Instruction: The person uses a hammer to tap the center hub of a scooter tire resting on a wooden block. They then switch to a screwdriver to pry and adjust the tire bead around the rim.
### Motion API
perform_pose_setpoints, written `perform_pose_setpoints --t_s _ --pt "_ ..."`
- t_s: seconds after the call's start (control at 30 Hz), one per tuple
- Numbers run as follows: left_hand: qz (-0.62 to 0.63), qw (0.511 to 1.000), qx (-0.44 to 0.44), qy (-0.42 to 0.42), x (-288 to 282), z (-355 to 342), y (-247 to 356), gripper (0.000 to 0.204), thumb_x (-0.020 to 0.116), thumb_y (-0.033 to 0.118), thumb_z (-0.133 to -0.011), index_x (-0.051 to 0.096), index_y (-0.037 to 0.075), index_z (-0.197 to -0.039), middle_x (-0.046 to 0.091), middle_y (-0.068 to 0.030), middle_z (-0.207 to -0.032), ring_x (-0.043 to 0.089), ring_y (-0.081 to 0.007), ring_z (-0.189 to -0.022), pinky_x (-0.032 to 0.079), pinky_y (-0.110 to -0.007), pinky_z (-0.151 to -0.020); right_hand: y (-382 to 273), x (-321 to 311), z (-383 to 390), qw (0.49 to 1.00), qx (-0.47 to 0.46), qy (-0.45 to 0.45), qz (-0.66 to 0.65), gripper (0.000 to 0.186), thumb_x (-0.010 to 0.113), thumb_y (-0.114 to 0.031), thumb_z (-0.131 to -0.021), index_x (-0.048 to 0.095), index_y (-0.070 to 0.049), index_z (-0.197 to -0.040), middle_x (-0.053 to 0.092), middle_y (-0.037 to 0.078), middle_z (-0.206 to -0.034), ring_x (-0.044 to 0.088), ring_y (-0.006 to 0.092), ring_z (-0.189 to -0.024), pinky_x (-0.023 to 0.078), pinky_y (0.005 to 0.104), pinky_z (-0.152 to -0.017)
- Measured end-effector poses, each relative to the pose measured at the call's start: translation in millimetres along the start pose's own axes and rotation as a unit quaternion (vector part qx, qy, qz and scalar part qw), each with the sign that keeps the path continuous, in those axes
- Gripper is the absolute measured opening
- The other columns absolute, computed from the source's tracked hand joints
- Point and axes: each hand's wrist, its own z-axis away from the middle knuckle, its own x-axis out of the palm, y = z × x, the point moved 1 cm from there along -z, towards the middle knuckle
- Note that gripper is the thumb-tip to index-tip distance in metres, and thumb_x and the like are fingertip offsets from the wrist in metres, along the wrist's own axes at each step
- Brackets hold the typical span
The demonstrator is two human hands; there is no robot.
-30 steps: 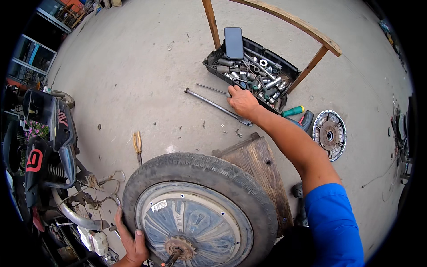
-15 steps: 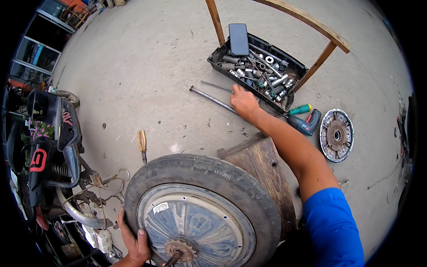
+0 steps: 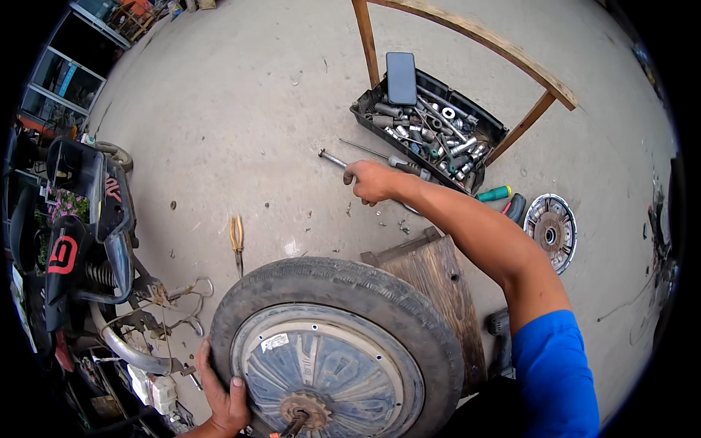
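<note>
My left hand (image 3: 223, 401) grips the left side of a motor wheel, its fingers along the tyre (image 3: 230, 321) and its thumb towards the hub. The wheel's blue-grey dusty hub cover (image 3: 328, 365) faces up, with an axle (image 3: 296, 423) standing out of its centre. My right hand (image 3: 371, 182) is stretched forward, its fingers curled round a long metal bar (image 3: 332, 157) on the ground. The bar's headed end shows to the left of the hand. Just beyond it lies a long screwdriver (image 3: 405, 165) with a grey handle.
A black tray (image 3: 365, 117) of sockets and tools, with a phone (image 3: 401, 78) on it, stands under a wooden frame (image 3: 533, 120). Pliers (image 3: 237, 244) lie left, a green-handled screwdriver (image 3: 493, 193) and round metal cover (image 3: 551, 232) right. Wooden block (image 3: 438, 292) beside the tyre; motorbike parts (image 3: 87, 219) far left.
My right hand has moved left and nearer, from over the grey-handled screwdriver to the metal bar. The screwdriver's handle is now uncovered. My left hand stays on the wheel; the view has shifted slightly.
</note>
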Motion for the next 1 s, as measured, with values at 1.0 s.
perform_pose_setpoints --t_s 1.0 --pt "0.008 1.000 -0.022 -0.008 -0.5 -2.6 6.6 0.085 0.057 0.037 -0.093 0.023 -0.012 -0.152 0.032 -0.0288 -0.154 0.034 -0.0397 -0.143 0.020 -0.047 -0.121 32.3 79.0 -39.0 0.911 -0.229 0.004 0.344 0.018 0.053 -0.008 -0.089 0.067 0.002 -0.096 0.066 0.027 -0.106 0.067 0.0406 -0.102 0.055 0.0476 -0.087"
